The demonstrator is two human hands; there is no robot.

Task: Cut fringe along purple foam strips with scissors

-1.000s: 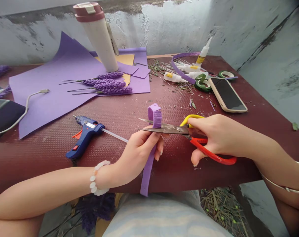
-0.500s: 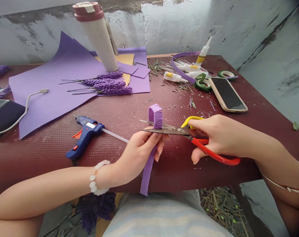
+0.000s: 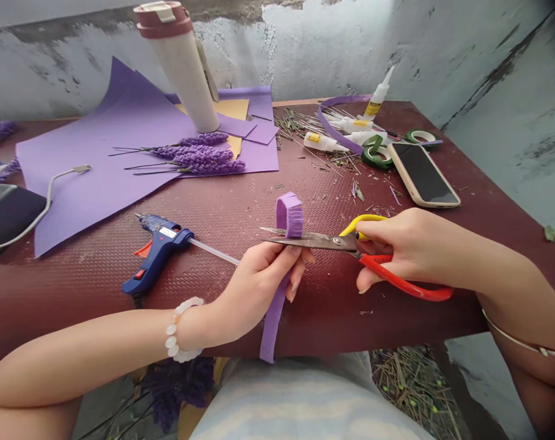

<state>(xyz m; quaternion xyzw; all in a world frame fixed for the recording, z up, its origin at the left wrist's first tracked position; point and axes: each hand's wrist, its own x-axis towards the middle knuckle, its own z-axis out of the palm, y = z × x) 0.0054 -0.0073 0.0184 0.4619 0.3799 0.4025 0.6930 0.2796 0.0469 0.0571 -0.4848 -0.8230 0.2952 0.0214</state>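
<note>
Purple felt strip (image 3: 290, 217) curls up out of the left hand (image 3: 264, 278), which pinches it tight, and its long end hangs down below that hand. The right hand (image 3: 408, 250) grips red and yellow scissors (image 3: 326, 242), with the blades right against the strip.

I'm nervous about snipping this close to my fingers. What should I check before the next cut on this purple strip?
Strip held firmly: ok, the left hand pinches the purple felt strip.
Scissors gripped: ok, the right hand holds the scissors by both handles.
Fingers clear of the blades: not ok, the left fingertips sit right below them.
Strip between the blades: cannot tell from this view.
Hot glue gun switched off: cannot tell.
</note>
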